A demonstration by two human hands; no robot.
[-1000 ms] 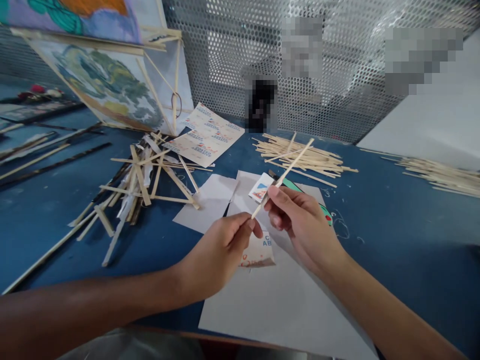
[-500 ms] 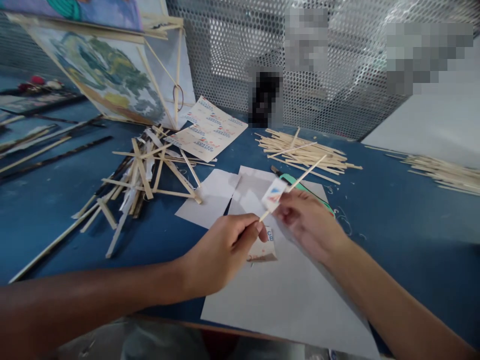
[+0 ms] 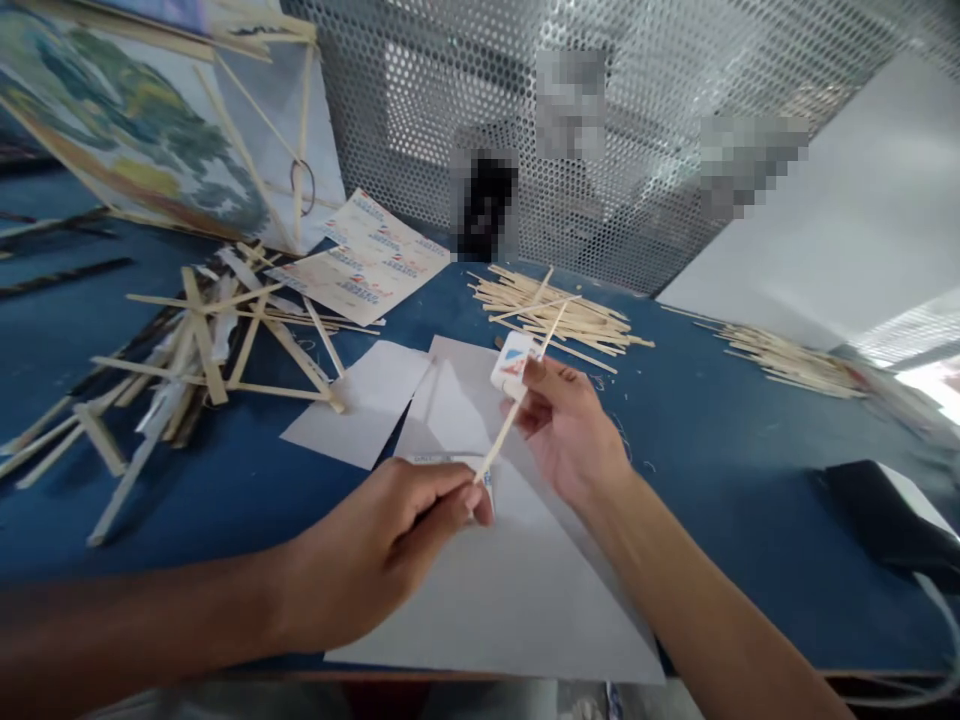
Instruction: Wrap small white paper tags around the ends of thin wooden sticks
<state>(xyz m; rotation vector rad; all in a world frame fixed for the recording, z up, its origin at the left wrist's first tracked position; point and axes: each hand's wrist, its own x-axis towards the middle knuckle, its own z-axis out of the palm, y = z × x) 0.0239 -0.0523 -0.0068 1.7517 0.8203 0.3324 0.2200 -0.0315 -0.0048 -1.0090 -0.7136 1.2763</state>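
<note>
My left hand pinches the near end of a thin wooden stick, which slants up and away to the right. Higher on the same stick, my right hand is closed on a small folded piece of sandpaper, its printed white backing facing out. The stick passes through or behind this fold; which of the two I cannot tell. Under the hands lie white paper sheets. Another printed sandpaper piece rests there, mostly hidden behind my left hand.
A pile of thin sticks lies behind my hands, and a second bundle farther right. A stick frame and a large sandpaper sheet are at left. A painted panel stands behind. A dark object sits at right.
The view has swung to the right, so the table things appear farther left. My right hand and the sandpaper sit farther from my left hand, with more stick showing between them.
</note>
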